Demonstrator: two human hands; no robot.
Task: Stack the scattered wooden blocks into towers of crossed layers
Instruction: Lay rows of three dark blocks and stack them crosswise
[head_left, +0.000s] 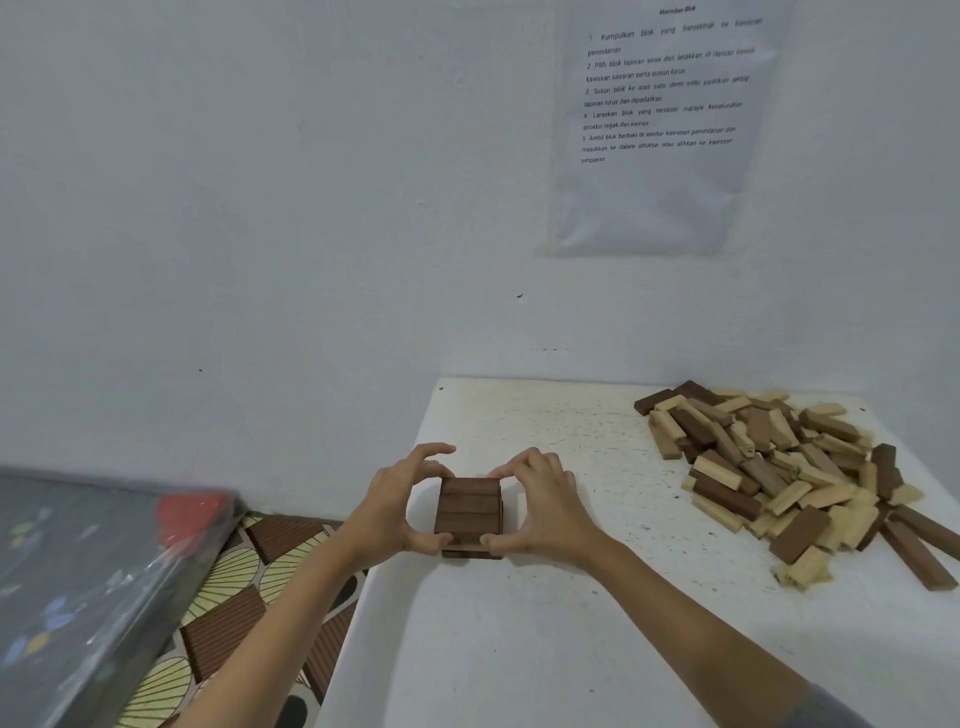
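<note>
A low tower of crossed layers is seen near the left edge of the white tabletop. Three dark blocks lie side by side on top, with a paler layer showing beneath. It is cupped from both sides. The left hand and the right hand are curled round it, thumbs pressed to the near side. Whether the arched left fingertips touch the far corner cannot be told.

The blocks are judged light, stiff and smooth, so layers are likely to be shifted by any uneven squeeze. Hold is best taken on opposite side faces, low down.

A pile of loose blocks, dark and pale, lies well apart to the right, with bare tabletop between. A printed sheet is fixed to the wall. Patterned floor covering and a dark wrapped bundle lie beyond the left edge, where a knocked block could be lost.
</note>
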